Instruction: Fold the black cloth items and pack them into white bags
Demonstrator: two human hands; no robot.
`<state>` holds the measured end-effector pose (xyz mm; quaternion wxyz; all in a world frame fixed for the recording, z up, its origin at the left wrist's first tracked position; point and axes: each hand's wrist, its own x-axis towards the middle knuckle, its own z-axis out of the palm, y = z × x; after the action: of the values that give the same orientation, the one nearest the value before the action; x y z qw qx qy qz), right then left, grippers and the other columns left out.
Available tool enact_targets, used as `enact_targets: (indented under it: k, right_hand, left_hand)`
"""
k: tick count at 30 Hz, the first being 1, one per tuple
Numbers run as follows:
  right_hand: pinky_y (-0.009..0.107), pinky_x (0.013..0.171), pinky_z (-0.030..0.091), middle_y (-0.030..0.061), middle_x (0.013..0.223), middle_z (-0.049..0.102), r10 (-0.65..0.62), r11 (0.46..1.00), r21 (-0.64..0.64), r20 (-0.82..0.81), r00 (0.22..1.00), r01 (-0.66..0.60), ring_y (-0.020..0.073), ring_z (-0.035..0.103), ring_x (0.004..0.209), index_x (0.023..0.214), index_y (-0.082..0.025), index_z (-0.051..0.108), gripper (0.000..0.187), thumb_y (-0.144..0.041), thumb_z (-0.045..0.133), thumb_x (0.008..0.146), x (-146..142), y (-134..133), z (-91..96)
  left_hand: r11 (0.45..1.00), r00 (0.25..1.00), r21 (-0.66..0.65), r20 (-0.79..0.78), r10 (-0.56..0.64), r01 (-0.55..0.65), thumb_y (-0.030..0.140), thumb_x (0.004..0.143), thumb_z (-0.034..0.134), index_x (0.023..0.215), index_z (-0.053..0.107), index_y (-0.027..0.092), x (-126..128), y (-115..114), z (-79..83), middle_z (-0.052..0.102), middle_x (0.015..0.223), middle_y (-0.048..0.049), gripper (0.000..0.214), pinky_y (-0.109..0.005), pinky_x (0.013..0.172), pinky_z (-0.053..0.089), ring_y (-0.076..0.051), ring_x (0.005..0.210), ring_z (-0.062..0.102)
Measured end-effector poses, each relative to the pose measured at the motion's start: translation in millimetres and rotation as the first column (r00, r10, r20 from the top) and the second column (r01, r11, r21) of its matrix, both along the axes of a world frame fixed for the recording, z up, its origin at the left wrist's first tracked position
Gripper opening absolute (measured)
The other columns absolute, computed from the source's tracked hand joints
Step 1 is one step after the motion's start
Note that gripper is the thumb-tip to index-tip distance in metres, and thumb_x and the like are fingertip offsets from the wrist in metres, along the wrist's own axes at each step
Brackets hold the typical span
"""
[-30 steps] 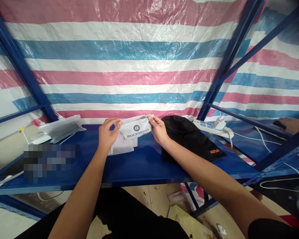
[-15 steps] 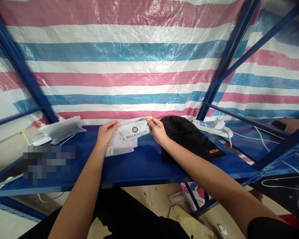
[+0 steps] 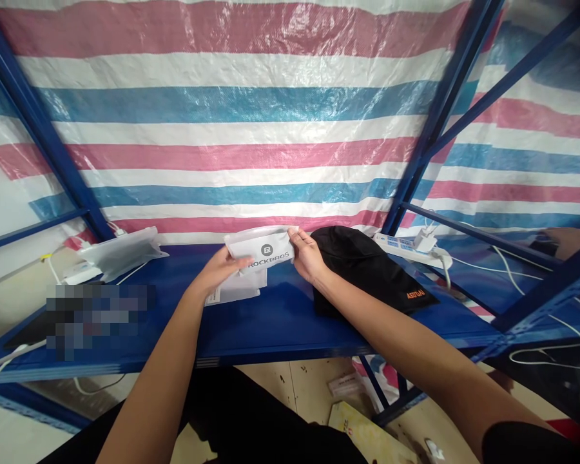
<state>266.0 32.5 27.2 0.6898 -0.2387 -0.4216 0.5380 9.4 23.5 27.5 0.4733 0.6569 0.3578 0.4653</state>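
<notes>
A white plastic pouch (image 3: 262, 239) printed "ROCKBROS" is held up above the blue shelf by both hands. My left hand (image 3: 217, 269) grips its lower left side, the thumb lying across the front. At the upper right corner, my right hand (image 3: 307, 252) pinches the edge between thumb and fingers. Beneath and behind the pouch, a second translucent bag (image 3: 241, 287) with a small label lies flat on the shelf, partly covered. Just right of my right hand is a folded black cloth item (image 3: 362, 267) with orange lettering.
The blue metal shelf (image 3: 280, 328) has uprights on both sides and a striped sheet (image 3: 241, 154) behind. A white power strip (image 3: 410, 250) with cables stands at right. A frosted bag (image 3: 123, 252) and cables sit at left. A yellow box (image 3: 367, 435) lies on the floor.
My left hand has shifted from the pouch's upper left corner down to its lower left side. The pouch has moved slightly right; my right hand keeps its corner.
</notes>
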Motion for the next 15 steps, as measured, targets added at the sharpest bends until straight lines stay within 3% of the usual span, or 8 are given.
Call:
enact_targets:
  k: [3, 6, 8, 11, 15]
  right_hand:
    - [0.032, 0.077, 0.059, 0.0017, 0.091, 0.08, 0.037, 0.998, 0.043, 0.165, 0.986, -0.045, 0.0198, 0.072, 0.081, 0.102, -0.024, 0.08, 0.037, -0.053, 0.091, 0.083, -0.1, -6.4, 0.7]
    - [0.041, 0.098, 0.061, 0.0054, 0.12, 0.081, -0.09, 0.971, 0.238, 0.386, 0.918, -0.005, 0.026, 0.074, 0.11, 0.128, -0.029, 0.078, 0.045, -0.057, 0.082, 0.093, 4.1, -16.2, 7.8]
    - [0.049, 0.118, 0.053, 0.0068, 0.144, 0.073, -0.286, 0.896, 0.442, 0.486, 0.826, 0.05, 0.0299, 0.066, 0.135, 0.139, -0.034, 0.076, 0.046, -0.055, 0.077, 0.098, 7.9, -22.2, 14.0]
    - [0.055, 0.128, 0.043, 0.0077, 0.157, 0.063, -0.511, 0.756, 0.653, 0.544, 0.666, 0.047, 0.0326, 0.056, 0.15, 0.127, -0.034, 0.083, 0.031, -0.051, 0.071, 0.105, 12.2, -25.6, 18.9]
    - [0.058, 0.126, 0.047, 0.0101, 0.159, 0.06, -0.566, 0.719, 0.694, 0.612, 0.552, -0.032, 0.0336, 0.056, 0.15, 0.123, -0.032, 0.084, 0.026, -0.045, 0.068, 0.107, 16.7, -17.4, 14.2]
  left_hand:
    - [0.993, 0.984, 0.111, -0.175, -0.017, 0.037, 0.046, 0.076, 0.097, 0.142, 0.073, 0.025, 5.1, -5.9, 2.0, 0.077, 0.138, -0.0133, 0.073, -0.053, 0.108, 0.059, -0.038, 0.128, 0.072]
    - [0.957, 0.979, 0.291, -0.188, 0.075, -0.017, 0.045, 0.08, 0.093, 0.138, 0.075, 0.025, 5.3, -5.2, 3.6, 0.075, 0.143, -0.0123, 0.064, -0.053, 0.112, 0.058, -0.037, 0.13, 0.071]
    - [0.921, 0.968, 0.373, -0.17, 0.185, -0.11, 0.042, 0.081, 0.091, 0.141, 0.072, 0.024, 3.5, -3.7, 3.6, 0.077, 0.139, -0.0114, 0.065, -0.051, 0.11, 0.059, -0.035, 0.127, 0.073]
    - [0.833, 0.929, 0.518, -0.174, 0.326, -0.195, 0.033, 0.084, 0.085, 0.144, 0.069, 0.025, 0.4, -2.6, 2.5, 0.077, 0.138, -0.0091, 0.063, -0.05, 0.112, 0.058, -0.034, 0.127, 0.073]
    - [0.703, 0.888, 0.708, -0.283, 0.362, -0.06, 0.02, 0.088, 0.071, 0.147, 0.067, 0.029, -1.3, -4.1, 1.3, 0.07, 0.149, -0.0072, 0.06, -0.048, 0.12, 0.053, -0.031, 0.138, 0.067]
